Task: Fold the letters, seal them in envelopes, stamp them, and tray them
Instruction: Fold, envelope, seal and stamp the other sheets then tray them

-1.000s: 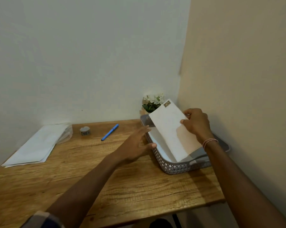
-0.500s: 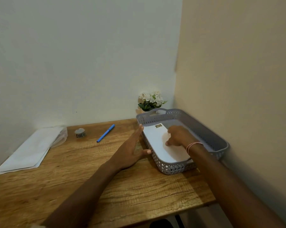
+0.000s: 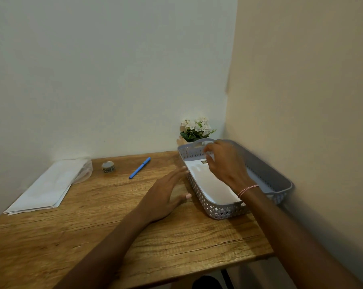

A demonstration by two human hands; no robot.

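Envelope [image 3: 209,184]: I count one white paper rectangle, smooth and flat, lying face up on the floor of the tray [image 3: 220,211] along its left wall. One small dark square stamp [image 3: 203,162] sits at the envelope's far corner. I cannot tell whether more paper lies beneath it.

The tray is a single long grey plastic basket with rounded corners, diamond-shaped holes punched through its walls and a cut-out handle at each end.

My view shows the right hand [image 3: 226,163] hanging over the tray's far half, above the stamped end. Its fingers are loosely bent and grip nothing. I cannot tell whether the thumb touches the paper. One thin pink-and-white string bracelet [image 3: 247,189] circles that wrist.

The left hand [image 3: 166,195] lies just left of the tray, palm down, its fingers straight and slightly spread, the fingertips near the tray's left wall.

The tray stands on a wooden table [image 3: 93,226] with a coarse brown grain.

Left of the tray lies one slim blue pen [image 3: 139,167], at an angle. Further left stands one small roll of patterned tape [image 3: 108,166]. Furthest left is one stack of white sheets [image 3: 45,188], its edges fanned, too many and too close to count, with crinkled clear plastic [image 3: 84,170] at its far end.

Behind the tray's far end stands one small bunch of white flowers [image 3: 197,128] with green leaves.
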